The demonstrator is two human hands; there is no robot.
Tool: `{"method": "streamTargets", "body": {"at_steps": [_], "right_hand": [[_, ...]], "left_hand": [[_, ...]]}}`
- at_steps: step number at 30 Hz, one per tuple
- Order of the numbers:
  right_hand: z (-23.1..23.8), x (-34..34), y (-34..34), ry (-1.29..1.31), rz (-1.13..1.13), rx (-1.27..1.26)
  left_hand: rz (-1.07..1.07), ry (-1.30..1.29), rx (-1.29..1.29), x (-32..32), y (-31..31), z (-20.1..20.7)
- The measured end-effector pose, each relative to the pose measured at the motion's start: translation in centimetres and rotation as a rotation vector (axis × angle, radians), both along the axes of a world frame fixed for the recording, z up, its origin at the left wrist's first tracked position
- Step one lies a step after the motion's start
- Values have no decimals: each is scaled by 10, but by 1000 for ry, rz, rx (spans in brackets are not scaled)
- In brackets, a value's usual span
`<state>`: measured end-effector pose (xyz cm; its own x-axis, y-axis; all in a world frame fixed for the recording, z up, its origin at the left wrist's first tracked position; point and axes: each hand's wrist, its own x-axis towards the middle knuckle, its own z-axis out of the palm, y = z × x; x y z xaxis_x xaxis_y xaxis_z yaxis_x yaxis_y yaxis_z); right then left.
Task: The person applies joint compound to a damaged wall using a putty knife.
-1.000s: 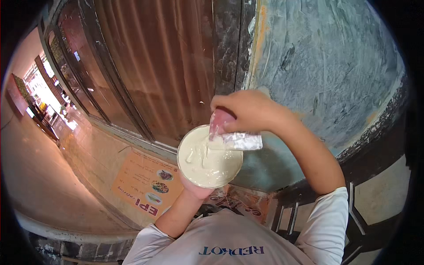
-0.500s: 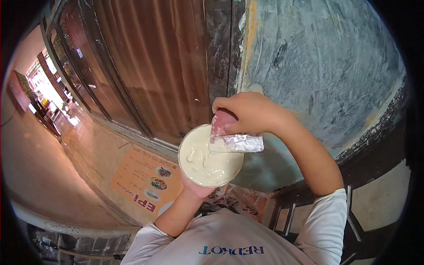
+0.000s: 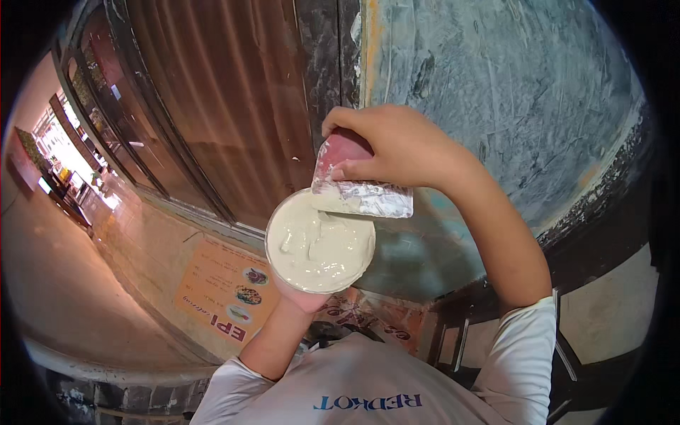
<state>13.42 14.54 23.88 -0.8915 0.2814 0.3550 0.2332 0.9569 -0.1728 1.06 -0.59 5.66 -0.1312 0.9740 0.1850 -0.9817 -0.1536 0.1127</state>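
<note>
My left hand (image 3: 303, 295) supports a round tub (image 3: 267, 246) from beneath, and most of its fingers are hidden under it. Smooth cream-coloured paste (image 3: 322, 248) with ridges and small lumps fills the tub. Above the tub's far right edge, my right hand (image 3: 404, 145) is closed around a wide scraper (image 3: 375, 201) with a red grip and a shiny metal blade. White paste smears cover the grip's left side and parts of the blade. The blade's left end overlaps the paste at the far rim; whether it touches I cannot tell.
A grey-blue, streaky plastered wall (image 3: 510, 85) rises at the right. Ahead stands a brown-curtained glass panel (image 3: 219, 92) in a dark frame. An orange printed banner (image 3: 223, 287) is at lower left, and dark slatted furniture (image 3: 460, 340) stands at lower right.
My right hand and the scraper have moved up and left, with less of the blade over the paste. The tub has shifted slightly left and up in the picture with my left hand.
</note>
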Motion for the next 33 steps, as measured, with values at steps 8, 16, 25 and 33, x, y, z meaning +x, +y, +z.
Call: {"method": "streamTargets", "body": {"at_steps": [8, 16, 25, 33], "right_hand": [[4, 4, 3, 32, 20, -4], [6, 6, 7, 74, 13, -5], [-2, 10, 12, 222, 0, -13], [-2, 16, 13, 244, -60, -129]], "left_hand": [[-10, 7, 51, 0, 4, 5], [40, 99, -52, -2, 6, 12], [-40, 11, 101, -10, 9, 0], [-173, -141, 122, -8, 22, 11]]}}
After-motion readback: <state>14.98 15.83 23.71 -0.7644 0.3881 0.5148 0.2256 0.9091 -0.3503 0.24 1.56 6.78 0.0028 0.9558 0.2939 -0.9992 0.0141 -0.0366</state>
